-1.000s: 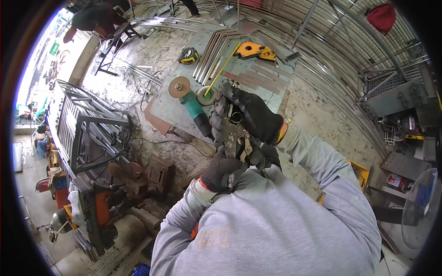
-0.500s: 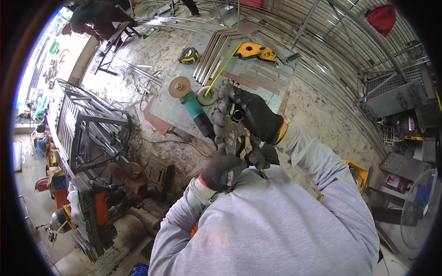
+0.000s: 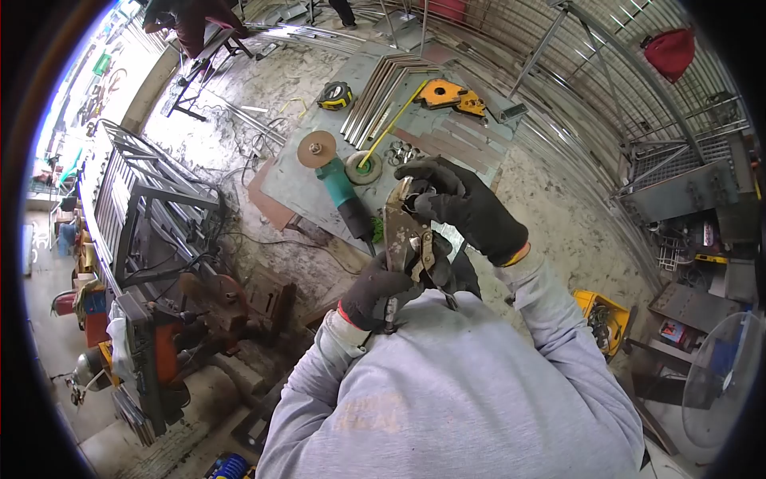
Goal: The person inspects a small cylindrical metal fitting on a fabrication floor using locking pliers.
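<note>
My left hand (image 3: 377,297), in a dark work glove, is closed around the handles of worn locking pliers (image 3: 396,231), which point away from my chest. My right hand (image 3: 471,209), also gloved, is at the pliers' jaws, its fingers curled over a small dark round piece (image 3: 410,194). The fingers partly hide that piece. Just beyond my hands lies a teal angle grinder (image 3: 338,190) with a brown disc (image 3: 317,149). Several small metal rings (image 3: 403,152) sit near a round grinding disc (image 3: 363,168) on the metal sheet (image 3: 291,180).
On the sheet are a tape measure (image 3: 335,96), yellow magnetic squares (image 3: 444,93), bent metal bars (image 3: 383,96) and flat strips (image 3: 456,140). A metal frame (image 3: 171,209) stands left, a yellow crate (image 3: 600,321) and a fan (image 3: 722,379) right. Another person (image 3: 191,24) is at far left.
My right hand has shifted right and its fingers now bend over the jaws. More of the pliers and the rings on the sheet show. My left hand keeps its grip.
</note>
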Motion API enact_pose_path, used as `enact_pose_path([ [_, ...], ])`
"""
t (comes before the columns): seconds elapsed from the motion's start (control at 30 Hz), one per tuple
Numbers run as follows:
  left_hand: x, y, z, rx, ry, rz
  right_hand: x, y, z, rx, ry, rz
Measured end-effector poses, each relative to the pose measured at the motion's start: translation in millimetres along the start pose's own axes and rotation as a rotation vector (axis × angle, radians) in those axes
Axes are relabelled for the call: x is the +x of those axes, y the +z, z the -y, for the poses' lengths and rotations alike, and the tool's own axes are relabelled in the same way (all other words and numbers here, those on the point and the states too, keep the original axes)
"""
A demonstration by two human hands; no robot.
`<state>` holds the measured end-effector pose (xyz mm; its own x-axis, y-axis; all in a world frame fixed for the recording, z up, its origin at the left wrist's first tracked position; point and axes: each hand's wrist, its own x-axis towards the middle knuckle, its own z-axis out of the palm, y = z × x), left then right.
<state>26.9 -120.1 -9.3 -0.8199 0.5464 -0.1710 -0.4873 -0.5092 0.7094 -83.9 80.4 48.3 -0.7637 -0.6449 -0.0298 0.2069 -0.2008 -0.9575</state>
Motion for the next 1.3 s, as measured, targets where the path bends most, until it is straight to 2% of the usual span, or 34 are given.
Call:
enact_pose_path([
  [0.1,-2,16,-14,-0.044,-0.025,-0.063,-2,1,0,-0.018,-0.026,-0.063],
  [0.17,-3,10,-8,0.063,-0.002,-0.133,-3,-5,-9,0.069,-0.024,-0.082],
  [0.3,-1,19,-20,0.043,0.015,-0.075,-4,0,-9,0.139,-0.069,-0.09],
  [0.37,-5,20,-21,0.118,-0.006,-0.151,-4,-2,-13,0.065,-0.071,-0.052],
  [0.5,-6,19,-24,0.137,-0.002,-0.149,2,3,-20,0.005,-0.171,-0.095],
  [0.6,-3,19,-27,0.121,0.031,-0.064,9,-4,-37,0.392,-0.242,-0.224],
  [0.7,-3,18,-24,-0.042,0.068,-0.111,13,-12,-44,0.465,-0.215,-0.372],
  [0.8,-12,17,-27,-0.106,0.125,-0.142,16,-18,-47,0.407,-0.204,-0.434],
  [0.87,-18,6,-23,-0.048,0.132,-0.272,15,-19,-50,0.339,-0.178,-0.491],
  [1.0,-22,-19,-4,-0.1,0.205,-0.278,10,-22,-49,0.403,-0.225,-0.449],
  [1.07,-29,-38,13,0.365,0.394,-0.323,10,-24,-53,0.281,-0.189,-0.498],
  [1.1,-28,-33,8,0.363,0.391,-0.321,9,-23,-52,0.28,-0.188,-0.502],
  [1.17,-24,-19,-7,-0.005,0.177,-0.407,8,-20,-47,0.242,-0.164,-0.504],
  [1.3,-27,-46,8,0.048,0.074,-0.469,6,-14,-37,0.223,-0.131,-0.52],
])
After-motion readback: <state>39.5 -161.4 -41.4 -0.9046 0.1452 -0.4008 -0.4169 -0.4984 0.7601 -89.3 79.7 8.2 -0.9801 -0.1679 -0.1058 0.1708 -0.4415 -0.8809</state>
